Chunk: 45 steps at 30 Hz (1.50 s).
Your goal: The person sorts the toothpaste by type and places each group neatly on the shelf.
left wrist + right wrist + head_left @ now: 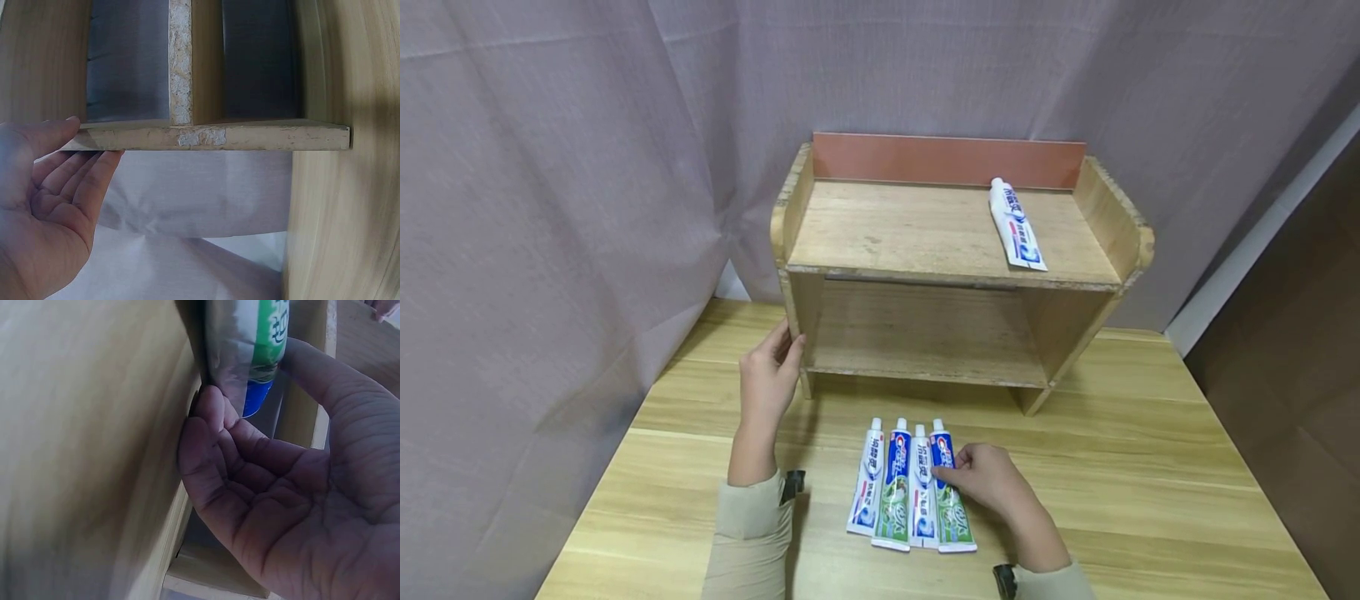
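My left hand holds the left side panel of a small wooden shelf. In the left wrist view, the thumb lies on one face of that panel and the fingers lie on the other. With thumb and fingers, my right hand pinches the rightmost toothpaste tube, which is blue and green. The right wrist view shows this tube between thumb and fingertips, close over the table. Beside it in a row lie a white tube, a blue-green tube and another white tube, caps toward the shelf.
One white toothpaste tube lies on the shelf's top board, right of its middle. A reddish-brown back strip runs behind that board. Grey curtain hangs behind and to the left of the wooden table. A dark brown surface stands at the right.
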{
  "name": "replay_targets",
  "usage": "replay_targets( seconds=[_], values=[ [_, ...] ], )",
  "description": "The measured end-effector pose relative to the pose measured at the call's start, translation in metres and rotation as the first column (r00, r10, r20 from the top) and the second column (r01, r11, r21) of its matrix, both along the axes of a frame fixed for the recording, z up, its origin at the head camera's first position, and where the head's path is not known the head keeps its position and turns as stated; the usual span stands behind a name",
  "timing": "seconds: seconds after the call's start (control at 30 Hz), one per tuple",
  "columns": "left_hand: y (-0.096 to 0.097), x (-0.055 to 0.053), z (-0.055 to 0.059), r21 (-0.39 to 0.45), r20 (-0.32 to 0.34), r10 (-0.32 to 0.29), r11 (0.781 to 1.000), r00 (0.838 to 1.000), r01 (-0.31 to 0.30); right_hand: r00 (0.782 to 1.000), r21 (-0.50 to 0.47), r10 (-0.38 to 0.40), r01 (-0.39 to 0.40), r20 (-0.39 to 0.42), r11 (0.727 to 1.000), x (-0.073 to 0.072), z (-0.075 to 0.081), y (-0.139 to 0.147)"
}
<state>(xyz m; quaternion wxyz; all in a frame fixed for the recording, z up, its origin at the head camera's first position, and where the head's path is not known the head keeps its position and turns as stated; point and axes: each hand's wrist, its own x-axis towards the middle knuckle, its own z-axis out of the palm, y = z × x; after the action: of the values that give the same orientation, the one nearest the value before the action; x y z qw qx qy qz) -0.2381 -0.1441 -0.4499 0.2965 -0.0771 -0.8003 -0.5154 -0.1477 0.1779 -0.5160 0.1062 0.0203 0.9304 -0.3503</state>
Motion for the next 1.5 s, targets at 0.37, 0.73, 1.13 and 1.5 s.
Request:
replay_targets(
  seconds=[0.37, 0.73, 1.13, 1.5],
  values=[
    [0.0008, 0.0011, 0.0008, 0.004, -0.013, -0.002, 1.000, 1.000, 0.002, 1.000, 0.023, -0.007, 0.007, -0.005, 1.000, 0.0005, 0.0004, -0.0005],
    [0.0012, 0.0010, 0.0022, -0.009, -0.004, 0.007, 1.000, 1.000, -0.007, 1.000, 0.035, -0.005, 0.006, -0.014, 0.999, -0.0007, 0.0022, -0.0015],
    [0.0010, 0.0012, 0.0019, -0.004, 0.005, 0.012, 1.000, 1.000, -0.012, 1.000, 0.020, -0.015, 0.015, -0.001, 1.000, -0.0035, -0.0002, -0.0001],
    [0.0010, 0.0009, 0.0008, -0.002, 0.012, 0.016, 1.000, 1.000, -0.016, 1.000, 0.003, -0.019, 0.019, 0.004, 1.000, -0.0031, -0.0022, 0.0016]
  ],
)
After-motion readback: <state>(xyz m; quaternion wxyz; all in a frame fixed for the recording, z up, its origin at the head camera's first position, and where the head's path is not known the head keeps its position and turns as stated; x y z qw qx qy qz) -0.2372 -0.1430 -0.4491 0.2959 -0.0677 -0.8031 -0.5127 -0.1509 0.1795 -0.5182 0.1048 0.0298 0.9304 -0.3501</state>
